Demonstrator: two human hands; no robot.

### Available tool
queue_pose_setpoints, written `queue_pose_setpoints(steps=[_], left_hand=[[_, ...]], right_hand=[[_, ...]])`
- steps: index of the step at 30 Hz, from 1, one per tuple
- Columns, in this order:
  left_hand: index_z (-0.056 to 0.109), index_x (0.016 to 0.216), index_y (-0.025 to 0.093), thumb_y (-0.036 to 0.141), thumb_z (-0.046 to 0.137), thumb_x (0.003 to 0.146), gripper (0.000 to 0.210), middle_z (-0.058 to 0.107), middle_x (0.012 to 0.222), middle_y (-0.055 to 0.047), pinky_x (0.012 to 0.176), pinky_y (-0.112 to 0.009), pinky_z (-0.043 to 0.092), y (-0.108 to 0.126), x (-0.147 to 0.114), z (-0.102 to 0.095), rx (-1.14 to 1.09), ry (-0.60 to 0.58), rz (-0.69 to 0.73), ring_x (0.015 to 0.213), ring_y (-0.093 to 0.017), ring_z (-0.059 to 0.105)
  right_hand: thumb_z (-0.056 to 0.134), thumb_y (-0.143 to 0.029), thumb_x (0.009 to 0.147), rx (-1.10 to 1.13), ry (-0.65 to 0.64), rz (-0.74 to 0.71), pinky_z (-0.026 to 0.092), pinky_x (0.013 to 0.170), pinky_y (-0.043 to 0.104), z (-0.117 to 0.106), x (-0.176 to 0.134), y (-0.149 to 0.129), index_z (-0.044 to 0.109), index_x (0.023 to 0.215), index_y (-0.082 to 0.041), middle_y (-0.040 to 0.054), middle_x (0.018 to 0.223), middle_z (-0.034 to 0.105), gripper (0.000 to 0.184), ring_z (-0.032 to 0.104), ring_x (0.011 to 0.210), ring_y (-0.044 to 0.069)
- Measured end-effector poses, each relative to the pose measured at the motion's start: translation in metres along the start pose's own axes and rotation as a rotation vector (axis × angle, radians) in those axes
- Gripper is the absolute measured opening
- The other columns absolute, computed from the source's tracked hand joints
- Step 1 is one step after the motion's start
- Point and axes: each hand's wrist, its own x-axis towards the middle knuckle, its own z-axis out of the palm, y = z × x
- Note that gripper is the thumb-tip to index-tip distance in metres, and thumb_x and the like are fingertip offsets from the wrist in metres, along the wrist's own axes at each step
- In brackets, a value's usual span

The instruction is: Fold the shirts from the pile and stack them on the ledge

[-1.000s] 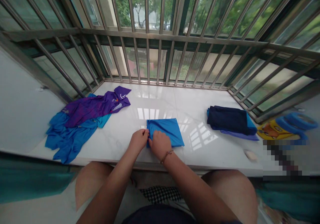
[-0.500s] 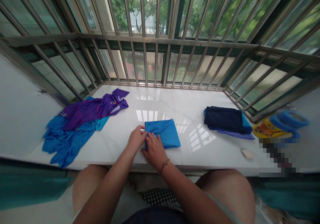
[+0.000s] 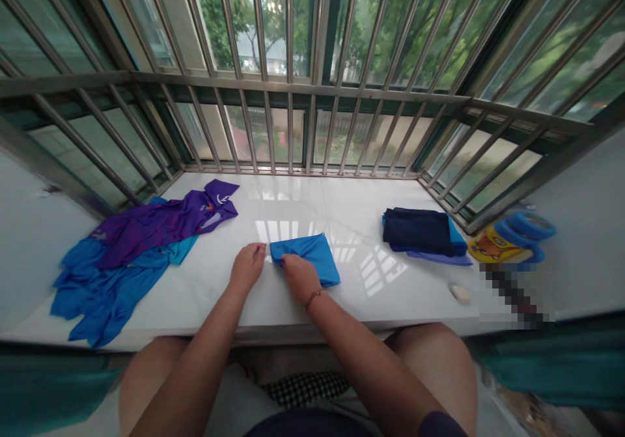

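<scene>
A folded piece of blue clothing (image 3: 317, 254) lies as a flat rectangle on the white sill in front of me. My right hand (image 3: 300, 277) is on its near left part, fingers curled closed on the fabric. Just left of the cloth's left corner is my left hand (image 3: 248, 266), its fingers drawn together. It looks slightly apart from the cloth, and I see nothing in it. The near left edge of the cloth is partly hidden by my right hand.
At the left, a purple shirt (image 3: 161, 222) lies loosely over blue garments (image 3: 102, 287). A folded dark stack (image 3: 417, 230) sits to the right, beside a blue and yellow container (image 3: 508, 238) and a small pale object (image 3: 459, 294). Metal bars (image 3: 307, 88) line the window behind.
My left hand has come away from the cloth's left edge. My right hand, formerly laid flat on top, now curls its fingers on the fabric. The whole view has shifted slightly.
</scene>
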Motion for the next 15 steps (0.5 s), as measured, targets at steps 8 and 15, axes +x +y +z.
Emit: queue_pose_setpoints(steps=[8,15], left_hand=[[0.076,0.105,0.023,0.051,0.039,0.105,0.047,0.080,0.111,-0.011,0.100,-0.043,0.055,0.001,0.002,-0.003,-0.040,-0.015,-0.088,0.109,-0.029,0.072],[0.076,0.100,0.024,0.054,0.046,0.102,0.042,0.080,0.106,-0.008,0.098,-0.040,0.055,0.002,0.002,-0.002,-0.064,-0.034,-0.088,0.104,-0.027,0.072]], right_hand=[[0.062,-0.047,0.103,0.548,0.536,0.256,0.062,0.090,0.038,-0.142,0.070,0.069,0.076,0.118,-0.016,0.0079,0.100,0.082,0.037,0.076,0.092,0.023],[0.068,-0.028,0.101,1.119,0.850,0.317,0.063,0.087,0.040,-0.283,0.072,0.185,0.073,0.113,-0.015,0.0045,0.091,0.079,0.018,0.074,0.082,0.018]])
